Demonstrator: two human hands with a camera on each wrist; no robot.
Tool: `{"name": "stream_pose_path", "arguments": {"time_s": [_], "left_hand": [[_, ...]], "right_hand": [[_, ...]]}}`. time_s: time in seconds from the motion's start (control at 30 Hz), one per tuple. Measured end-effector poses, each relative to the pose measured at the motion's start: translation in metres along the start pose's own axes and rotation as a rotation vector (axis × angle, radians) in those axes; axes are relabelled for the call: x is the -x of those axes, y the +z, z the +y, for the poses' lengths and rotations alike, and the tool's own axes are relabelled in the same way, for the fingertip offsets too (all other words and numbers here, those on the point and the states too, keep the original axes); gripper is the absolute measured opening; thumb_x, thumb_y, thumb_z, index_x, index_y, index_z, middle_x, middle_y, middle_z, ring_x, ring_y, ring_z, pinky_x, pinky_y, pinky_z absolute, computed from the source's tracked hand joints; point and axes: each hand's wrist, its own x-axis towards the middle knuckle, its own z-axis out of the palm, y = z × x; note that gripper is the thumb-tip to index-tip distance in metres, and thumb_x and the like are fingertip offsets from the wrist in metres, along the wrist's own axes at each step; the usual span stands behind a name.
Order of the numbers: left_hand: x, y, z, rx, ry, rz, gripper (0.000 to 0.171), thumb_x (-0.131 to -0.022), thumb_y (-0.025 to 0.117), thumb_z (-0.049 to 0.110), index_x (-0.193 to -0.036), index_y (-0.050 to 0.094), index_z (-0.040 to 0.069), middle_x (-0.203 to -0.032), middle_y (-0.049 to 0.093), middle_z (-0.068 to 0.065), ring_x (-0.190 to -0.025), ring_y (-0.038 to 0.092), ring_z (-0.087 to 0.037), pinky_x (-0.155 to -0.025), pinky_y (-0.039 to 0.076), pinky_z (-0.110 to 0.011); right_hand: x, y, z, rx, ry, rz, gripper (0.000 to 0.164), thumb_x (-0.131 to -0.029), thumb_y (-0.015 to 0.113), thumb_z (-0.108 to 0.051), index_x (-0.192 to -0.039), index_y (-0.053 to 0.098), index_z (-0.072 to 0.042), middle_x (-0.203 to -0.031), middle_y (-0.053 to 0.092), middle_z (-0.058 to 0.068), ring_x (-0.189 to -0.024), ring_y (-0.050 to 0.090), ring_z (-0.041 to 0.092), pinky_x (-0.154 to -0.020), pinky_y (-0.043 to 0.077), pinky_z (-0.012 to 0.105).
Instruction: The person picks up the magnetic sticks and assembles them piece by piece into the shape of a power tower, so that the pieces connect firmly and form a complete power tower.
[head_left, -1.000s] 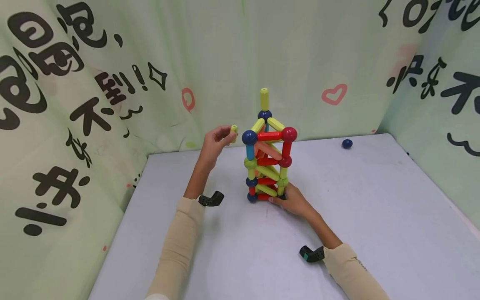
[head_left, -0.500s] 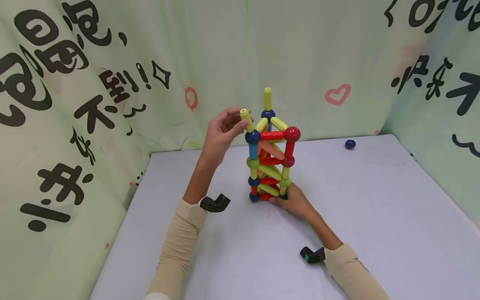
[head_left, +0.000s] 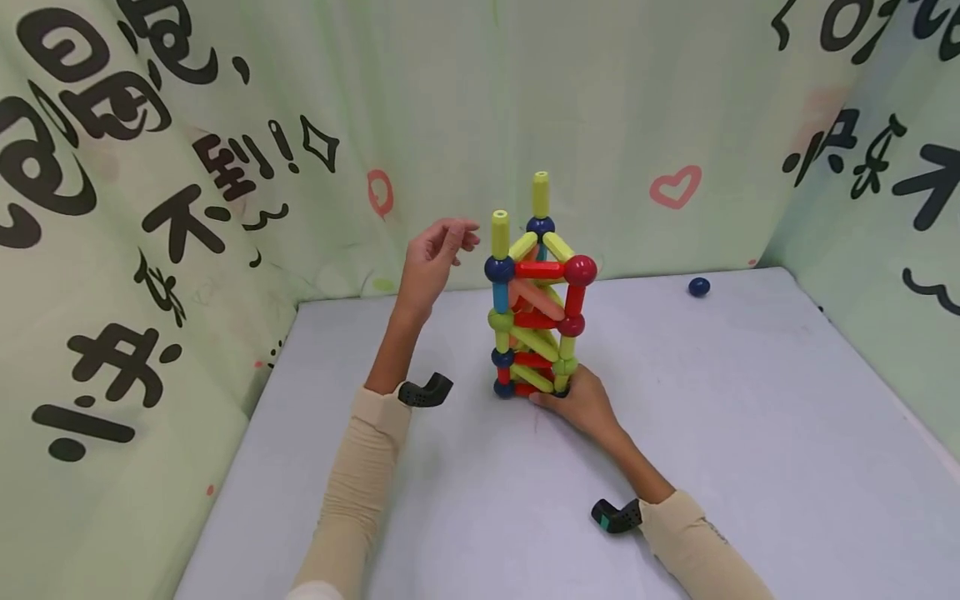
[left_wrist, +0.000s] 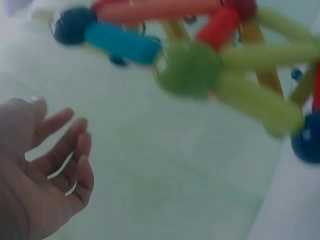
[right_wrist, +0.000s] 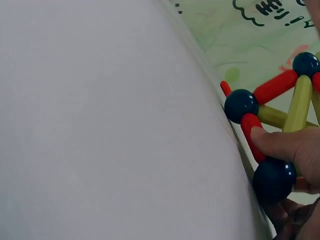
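A tower of coloured rods and balls stands upright on the table. Two yellow-green rods point up from its top: a left rod on a blue ball, and a rear rod on another. To the left of the tower, apart from it, my left hand hovers with loosely bent fingers and nothing in them; the left wrist view shows the hand beside the blurred structure. My right hand grips the tower's bottom corner. In the right wrist view its thumb presses a red rod by a blue ball.
One loose dark blue ball lies at the back right of the white table. Pale green curtains with black lettering and pink hearts enclose the table at the back and both sides.
My left hand brought a yellow-green rod to the tower's left top ball, let it go there upright, and drew back left. My right hand keeps its hold at the base.
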Motion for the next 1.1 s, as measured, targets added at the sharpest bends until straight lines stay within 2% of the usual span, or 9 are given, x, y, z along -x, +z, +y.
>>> {"name": "stream_pose_path", "arguments": {"time_s": [0.17, 0.3, 0.4, 0.5, 0.63, 0.77, 0.9, 1.0, 1.1], "left_hand": [[0.003, -0.025, -0.081, -0.427, -0.243, 0.058, 0.027, -0.098, 0.057, 0.02, -0.117, 0.066, 0.003, -0.117, 0.064, -0.019, -0.109, 0.06, -0.029, -0.092, 0.049, -0.038], [0.018, -0.041, -0.13, -0.733, -0.435, -0.096, 0.042, -0.098, 0.056, 0.015, -0.138, 0.052, 0.005, -0.149, 0.04, -0.02, -0.136, 0.037, -0.042, -0.104, 0.04, -0.059], [0.025, -0.046, -0.152, -0.876, -0.495, -0.263, 0.052, -0.1, 0.052, 0.017, -0.149, 0.038, 0.009, -0.16, 0.022, -0.017, -0.145, 0.02, -0.048, -0.105, 0.032, -0.069], [0.032, -0.046, -0.162, -0.954, -0.467, -0.333, 0.05, -0.1, 0.051, 0.013, -0.149, 0.039, 0.008, -0.159, 0.029, -0.015, -0.143, 0.027, -0.047, -0.103, 0.036, -0.067], [0.04, -0.045, -0.168, -1.051, -0.341, -0.27, 0.036, -0.096, 0.056, 0.005, -0.132, 0.059, 0.006, -0.137, 0.056, -0.017, -0.12, 0.053, -0.043, -0.091, 0.05, -0.056], [0.044, -0.042, -0.166, -1.117, -0.276, -0.225, 0.023, -0.094, 0.062, 0.005, -0.116, 0.066, 0.002, -0.116, 0.062, -0.017, -0.106, 0.059, -0.036, -0.082, 0.056, -0.047], [0.043, -0.035, -0.155, -0.957, -0.311, -0.182, 0.024, -0.092, 0.066, 0.008, -0.115, 0.066, 0.001, -0.11, 0.064, -0.017, -0.102, 0.061, -0.032, -0.084, 0.055, -0.044], [0.041, -0.027, -0.139, -0.647, -0.283, -0.074, 0.029, -0.092, 0.068, 0.014, -0.118, 0.065, 0.002, -0.111, 0.067, -0.017, -0.102, 0.063, -0.03, -0.085, 0.053, -0.041], [0.041, -0.019, -0.104, -0.328, -0.183, -0.001, 0.034, -0.091, 0.07, 0.021, -0.12, 0.063, 0.003, -0.111, 0.069, -0.015, -0.104, 0.063, -0.027, -0.084, 0.053, -0.035]], "right_hand": [[0.008, 0.014, -0.013, 0.057, 0.093, 0.063, 0.072, -0.08, 0.08, -0.033, -0.133, 0.046, 0.001, -0.115, 0.058, 0.019, -0.102, 0.06, 0.032, -0.084, 0.052, 0.049], [0.013, 0.029, -0.022, 0.091, 0.114, 0.113, 0.101, -0.078, 0.081, -0.035, -0.153, 0.02, -0.003, -0.13, 0.041, 0.024, -0.106, 0.059, 0.039, -0.083, 0.054, 0.056], [0.015, 0.038, -0.028, 0.091, 0.11, 0.154, 0.112, -0.077, 0.081, -0.034, -0.156, 0.006, -0.005, -0.143, 0.029, 0.025, -0.106, 0.059, 0.044, -0.082, 0.054, 0.059], [0.014, 0.045, -0.032, 0.086, 0.106, 0.186, 0.114, -0.078, 0.08, -0.036, -0.156, 0.002, -0.006, -0.151, 0.023, 0.022, -0.106, 0.059, 0.044, -0.081, 0.053, 0.059], [0.011, 0.052, -0.035, 0.067, 0.093, 0.225, 0.115, -0.078, 0.079, -0.036, -0.156, 0.0, -0.007, -0.154, 0.024, 0.018, -0.104, 0.061, 0.04, -0.079, 0.053, 0.058], [0.003, 0.059, -0.037, 0.071, 0.07, 0.268, 0.114, -0.079, 0.077, -0.036, -0.156, -0.001, -0.006, -0.153, 0.026, 0.016, -0.098, 0.064, 0.037, -0.075, 0.054, 0.055], [-0.005, 0.061, -0.039, 0.09, 0.081, 0.296, 0.114, -0.079, 0.076, -0.037, -0.156, -0.003, -0.008, -0.153, 0.027, 0.014, -0.097, 0.065, 0.035, -0.072, 0.055, 0.052], [-0.009, 0.061, -0.038, 0.1, 0.092, 0.29, 0.115, -0.079, 0.076, -0.038, -0.156, -0.005, -0.01, -0.153, 0.026, 0.013, -0.099, 0.065, 0.033, -0.073, 0.055, 0.052], [-0.01, 0.06, -0.036, 0.107, 0.101, 0.276, 0.115, -0.079, 0.076, -0.039, -0.156, -0.005, -0.01, -0.152, 0.027, 0.013, -0.098, 0.064, 0.031, -0.073, 0.055, 0.052]]}}
